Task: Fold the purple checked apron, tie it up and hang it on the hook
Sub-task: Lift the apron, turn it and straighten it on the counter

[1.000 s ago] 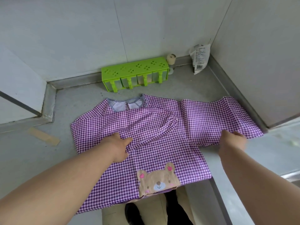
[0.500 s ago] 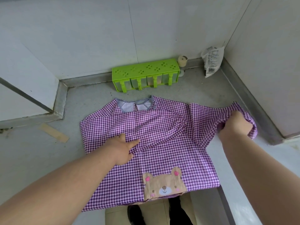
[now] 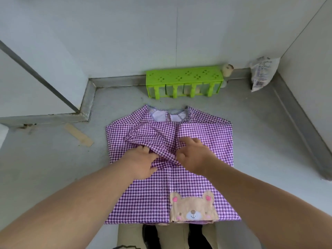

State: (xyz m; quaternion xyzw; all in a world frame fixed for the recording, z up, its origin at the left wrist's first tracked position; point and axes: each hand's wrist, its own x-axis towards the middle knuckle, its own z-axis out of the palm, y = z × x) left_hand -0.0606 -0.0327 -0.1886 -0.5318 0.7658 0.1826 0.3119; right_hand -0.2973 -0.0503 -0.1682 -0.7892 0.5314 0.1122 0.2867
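Apron: purple checked apron (image 3: 188, 178), flat at the table's (image 3: 45, 168) near edge, hem overhanging.
Left grip (image 3: 142, 163): fingers pinching a raised fold mid-apron.
Right grip (image 3: 193, 155): spread, resting on cloth.
Far edge: green rack (image 3: 183, 78).

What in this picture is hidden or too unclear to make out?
- Hook: nowhere in the head view.
- Apron ties: none visible, perhaps under the folded sleeves.
- Left hand fingertips: tucked under fabric.
- Green rack contents: blurred behind its bars.
- White packet print: too small to read.
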